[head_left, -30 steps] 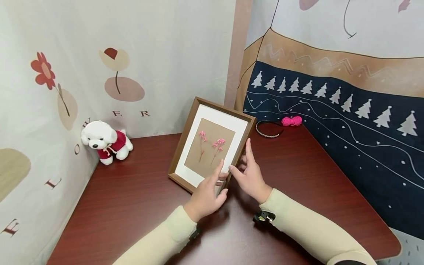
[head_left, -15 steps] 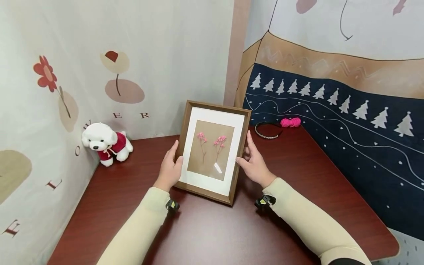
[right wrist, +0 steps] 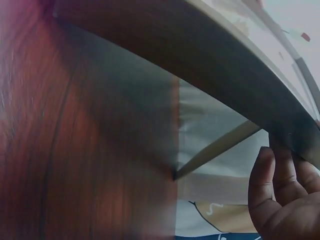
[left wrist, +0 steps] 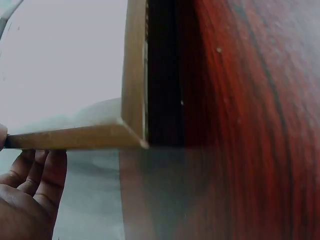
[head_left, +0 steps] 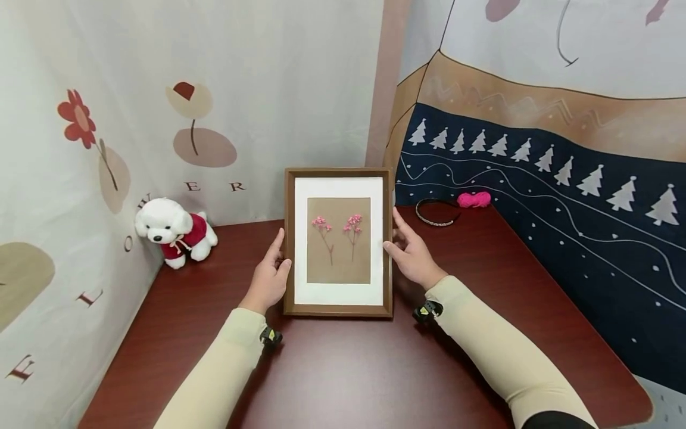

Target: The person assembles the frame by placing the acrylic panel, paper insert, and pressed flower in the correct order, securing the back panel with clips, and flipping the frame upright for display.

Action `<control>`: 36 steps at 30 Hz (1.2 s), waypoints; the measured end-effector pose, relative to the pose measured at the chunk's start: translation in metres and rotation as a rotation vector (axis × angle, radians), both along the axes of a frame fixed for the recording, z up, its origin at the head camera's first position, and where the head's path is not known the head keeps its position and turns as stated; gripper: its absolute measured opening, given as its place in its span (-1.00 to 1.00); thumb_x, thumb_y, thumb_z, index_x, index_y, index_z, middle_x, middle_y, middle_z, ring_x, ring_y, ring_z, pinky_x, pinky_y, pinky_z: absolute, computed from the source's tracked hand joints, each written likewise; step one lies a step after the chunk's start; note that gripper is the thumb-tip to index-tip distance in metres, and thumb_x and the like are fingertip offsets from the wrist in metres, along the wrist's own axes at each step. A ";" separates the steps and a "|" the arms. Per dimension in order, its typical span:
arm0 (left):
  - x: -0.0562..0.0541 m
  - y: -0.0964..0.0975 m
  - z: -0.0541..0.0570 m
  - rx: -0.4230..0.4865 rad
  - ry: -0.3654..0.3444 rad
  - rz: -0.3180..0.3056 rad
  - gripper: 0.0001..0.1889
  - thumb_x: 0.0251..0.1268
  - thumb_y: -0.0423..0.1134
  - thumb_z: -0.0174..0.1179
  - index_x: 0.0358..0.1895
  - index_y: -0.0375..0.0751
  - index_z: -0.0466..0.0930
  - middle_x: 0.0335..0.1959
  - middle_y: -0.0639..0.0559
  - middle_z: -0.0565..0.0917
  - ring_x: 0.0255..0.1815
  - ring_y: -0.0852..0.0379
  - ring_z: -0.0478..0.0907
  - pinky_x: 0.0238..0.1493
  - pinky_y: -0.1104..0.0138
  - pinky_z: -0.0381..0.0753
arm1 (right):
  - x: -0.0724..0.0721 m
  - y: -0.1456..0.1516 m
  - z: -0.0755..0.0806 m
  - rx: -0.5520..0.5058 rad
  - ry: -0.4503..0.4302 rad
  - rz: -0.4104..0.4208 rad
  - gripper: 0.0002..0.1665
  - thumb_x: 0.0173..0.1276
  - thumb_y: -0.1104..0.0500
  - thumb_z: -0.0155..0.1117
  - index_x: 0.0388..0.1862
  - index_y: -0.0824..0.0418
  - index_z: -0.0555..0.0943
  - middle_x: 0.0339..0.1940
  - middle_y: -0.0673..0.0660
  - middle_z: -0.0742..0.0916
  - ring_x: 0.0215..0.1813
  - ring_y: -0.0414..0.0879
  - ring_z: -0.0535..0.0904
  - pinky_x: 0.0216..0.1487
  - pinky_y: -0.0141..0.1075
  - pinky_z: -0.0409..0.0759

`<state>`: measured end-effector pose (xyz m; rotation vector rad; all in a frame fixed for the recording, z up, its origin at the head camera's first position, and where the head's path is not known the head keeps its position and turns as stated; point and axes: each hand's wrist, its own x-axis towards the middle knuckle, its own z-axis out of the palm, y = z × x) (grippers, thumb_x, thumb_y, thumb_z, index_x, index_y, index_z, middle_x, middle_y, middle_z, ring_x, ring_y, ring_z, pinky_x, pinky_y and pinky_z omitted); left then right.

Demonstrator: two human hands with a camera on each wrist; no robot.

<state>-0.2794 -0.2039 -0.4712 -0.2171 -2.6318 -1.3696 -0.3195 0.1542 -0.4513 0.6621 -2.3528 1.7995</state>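
Note:
A brown wooden picture frame [head_left: 339,295] stands upright on the table, facing the head camera. Behind its white mat border are two sprigs of pink flowers [head_left: 352,224] on a tan backing. My left hand [head_left: 270,275] holds the left side, thumb at the front edge and fingers reaching behind. On the opposite side my right hand [head_left: 417,255] grips the edge in the same way, a little higher up. The right wrist view shows a thin support leg [right wrist: 220,150] slanting from the back of the frame down to the tabletop. In the left wrist view, the fingers [left wrist: 50,175] touch the frame's side.
A white plush dog [head_left: 177,231] in a red jacket sits at the back left of the dark red table [head_left: 343,375]. Toward the back right lie a headband [head_left: 435,223] and a bundle of pink yarn [head_left: 474,199]. Printed curtains hang close behind the table on both sides.
The picture frame has turned from a tilt to upright and square to the camera. My left hand has moved from the frame's lower right front to its left side; my right hand keeps its side.

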 end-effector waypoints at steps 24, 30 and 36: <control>0.001 -0.001 -0.003 -0.018 0.048 -0.028 -0.18 0.68 -0.36 -0.05 0.76 0.26 -0.25 0.77 0.00 -0.03 0.55 -0.23 0.32 0.52 -0.17 0.30 | -0.020 -0.011 0.000 0.099 -0.003 -0.082 -0.13 0.65 0.22 0.18 0.76 -0.25 0.08 0.44 0.29 0.60 0.47 0.14 0.54 0.35 0.04 0.57; 0.003 0.001 -0.002 -0.031 0.038 -0.023 -0.17 0.68 -0.33 -0.06 0.75 0.31 -0.28 0.77 0.00 -0.04 0.65 -0.23 0.19 0.55 -0.17 0.26 | -0.018 -0.008 0.000 0.122 -0.005 -0.068 -0.11 0.65 0.22 0.15 0.76 -0.28 0.05 0.38 0.29 0.63 0.41 0.13 0.58 0.34 0.06 0.59; 0.006 0.004 0.000 -0.047 0.048 -0.038 -0.17 0.68 -0.31 -0.04 0.75 0.30 -0.28 0.77 0.00 -0.03 0.54 -0.26 0.34 0.47 -0.18 0.36 | -0.019 -0.003 0.001 0.138 0.008 -0.060 -0.10 0.65 0.25 0.15 0.77 -0.25 0.04 0.38 0.31 0.62 0.38 0.16 0.60 0.30 0.09 0.62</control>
